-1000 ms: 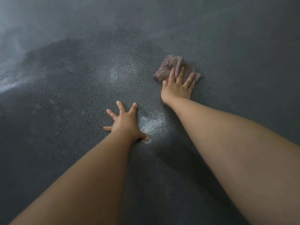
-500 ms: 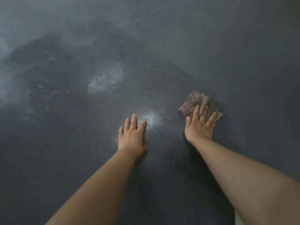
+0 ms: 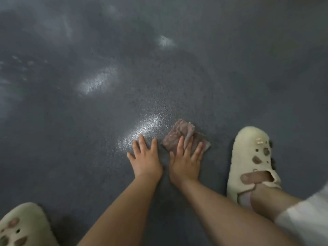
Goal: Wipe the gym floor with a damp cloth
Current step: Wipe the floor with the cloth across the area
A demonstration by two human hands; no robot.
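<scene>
The dark speckled gym floor (image 3: 230, 77) shows wet glare patches. The cloth (image 3: 179, 137) is pressed flat by the right hand (image 3: 185, 162); the left hand (image 3: 145, 160) lies flat, grips extended, holding nothing.

Under you spreads a dark grey floor (image 3: 230, 71) with a fine speckled, grainy texture, and it fills the whole view with no wall, window or furniture showing. Light from above glints off it in bright wet-looking patches (image 3: 96, 83), one large patch toward the upper left, a smaller one (image 3: 165, 41) farther up, and another (image 3: 143, 126) near the middle. Paler, hazy streaks (image 3: 10, 96) smear the far left edge, and the right side lies duller and more even.
</scene>
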